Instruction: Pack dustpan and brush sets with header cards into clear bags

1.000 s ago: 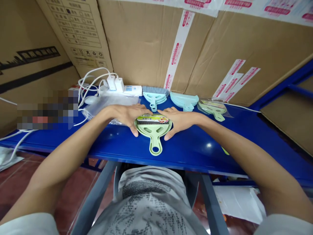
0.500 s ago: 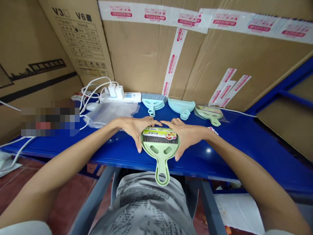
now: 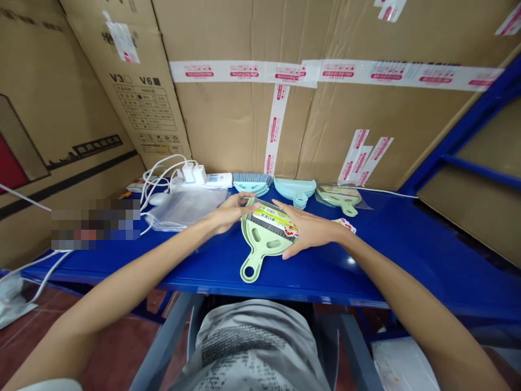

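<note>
A light green dustpan (image 3: 260, 243) with a dark-bristled brush in it tilts above the blue table, handle towards me and to the left. A yellow and white printed card (image 3: 274, 216) lies across its bristle end. My left hand (image 3: 236, 212) grips the far left corner, its thumb on the card's edge. Curled round the right side is my right hand (image 3: 307, 225), thumb near the pan's lower right edge and fingers along the far edge. The fingertips behind the pan are partly hidden.
Behind stand a stack of blue dustpans (image 3: 295, 189), blue brushes (image 3: 252, 183) and a bagged green set (image 3: 341, 198). Clear plastic bags (image 3: 185, 206) lie at left, by a white power strip (image 3: 217, 180) and cables. A printed card (image 3: 345, 224) sits beyond my right wrist. Cardboard (image 3: 228, 125) walls the back.
The dustpan set has turned, its handle swinging left, and moved away from me. My left hand has shifted from its side to its far corner. The camera view has tilted up.
</note>
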The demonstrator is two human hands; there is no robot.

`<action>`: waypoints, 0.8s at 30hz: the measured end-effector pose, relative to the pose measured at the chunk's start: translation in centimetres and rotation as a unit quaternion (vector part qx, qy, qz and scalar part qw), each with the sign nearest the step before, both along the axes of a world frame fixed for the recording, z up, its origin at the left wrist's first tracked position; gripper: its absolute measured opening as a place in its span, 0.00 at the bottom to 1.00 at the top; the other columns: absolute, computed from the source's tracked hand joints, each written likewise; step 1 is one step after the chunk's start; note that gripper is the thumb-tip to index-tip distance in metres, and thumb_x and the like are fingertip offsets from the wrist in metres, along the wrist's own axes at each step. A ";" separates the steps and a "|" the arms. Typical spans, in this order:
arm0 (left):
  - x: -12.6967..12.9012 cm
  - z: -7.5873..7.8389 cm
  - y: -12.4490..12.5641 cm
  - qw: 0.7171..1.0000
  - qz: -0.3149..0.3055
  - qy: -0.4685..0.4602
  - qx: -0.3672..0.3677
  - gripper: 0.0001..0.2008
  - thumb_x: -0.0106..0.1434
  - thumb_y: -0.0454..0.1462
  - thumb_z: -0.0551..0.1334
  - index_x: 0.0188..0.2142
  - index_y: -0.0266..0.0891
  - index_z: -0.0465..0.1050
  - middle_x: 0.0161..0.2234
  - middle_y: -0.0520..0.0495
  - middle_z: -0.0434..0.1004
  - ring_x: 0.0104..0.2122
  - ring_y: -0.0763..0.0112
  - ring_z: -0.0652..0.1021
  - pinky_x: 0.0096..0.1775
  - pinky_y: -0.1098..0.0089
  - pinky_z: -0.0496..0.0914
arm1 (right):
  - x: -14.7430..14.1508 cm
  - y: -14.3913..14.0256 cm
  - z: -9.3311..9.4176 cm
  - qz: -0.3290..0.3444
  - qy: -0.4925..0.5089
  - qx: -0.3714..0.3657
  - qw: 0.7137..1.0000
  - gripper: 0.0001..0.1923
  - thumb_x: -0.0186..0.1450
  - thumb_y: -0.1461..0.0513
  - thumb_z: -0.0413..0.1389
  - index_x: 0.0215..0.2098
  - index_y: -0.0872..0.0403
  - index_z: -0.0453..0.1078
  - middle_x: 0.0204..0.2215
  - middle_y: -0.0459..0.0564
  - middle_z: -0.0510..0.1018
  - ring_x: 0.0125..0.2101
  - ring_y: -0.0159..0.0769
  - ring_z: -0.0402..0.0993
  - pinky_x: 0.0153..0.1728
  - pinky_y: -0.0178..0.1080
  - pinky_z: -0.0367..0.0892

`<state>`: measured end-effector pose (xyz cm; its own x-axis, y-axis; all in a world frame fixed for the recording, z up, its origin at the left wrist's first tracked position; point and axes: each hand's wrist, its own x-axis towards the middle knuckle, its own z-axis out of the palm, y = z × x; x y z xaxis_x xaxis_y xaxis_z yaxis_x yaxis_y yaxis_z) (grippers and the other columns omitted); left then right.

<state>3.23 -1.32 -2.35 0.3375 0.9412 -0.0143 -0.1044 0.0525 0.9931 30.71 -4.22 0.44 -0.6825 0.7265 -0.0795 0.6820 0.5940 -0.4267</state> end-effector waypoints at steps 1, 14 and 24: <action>0.6 -0.2 -0.3 1.000 0.015 -0.014 0.012 0.35 0.53 0.35 0.80 0.58 0.36 0.70 0.48 0.39 0.82 0.39 0.64 0.84 0.41 0.66 0.79 | 0.0 0.0 0.0 -0.002 0.002 -0.005 1.000 0.83 0.46 0.37 0.75 0.81 0.48 0.27 0.79 0.63 0.40 0.76 0.64 0.40 0.73 0.61 0.46; 1.8 -0.6 -1.4 0.997 -0.033 -0.013 0.071 0.40 0.46 0.34 0.82 0.59 0.36 0.75 0.41 0.44 0.84 0.35 0.67 0.83 0.39 0.67 0.77 | -2.6 0.2 -1.0 -0.089 0.237 -0.142 0.957 0.30 0.67 0.37 0.61 0.50 0.52 0.70 0.38 0.49 0.81 0.36 0.39 0.77 0.32 0.37 0.69; -5.1 3.9 1.1 0.783 0.182 0.536 0.259 0.22 0.72 0.52 0.61 0.48 0.35 0.80 0.50 0.29 0.82 0.52 0.43 0.80 0.50 0.52 0.75 | -0.8 1.0 0.3 -0.257 0.381 -0.150 0.875 0.25 0.63 0.44 0.69 0.46 0.49 0.68 0.32 0.49 0.84 0.28 0.40 0.82 0.23 0.38 0.75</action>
<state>-1.91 -0.22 1.54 0.1010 0.9457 0.3090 0.8886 -0.2254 0.3994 29.90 -3.19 0.78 -0.2092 0.9777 0.0158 0.2767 0.0747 -0.9581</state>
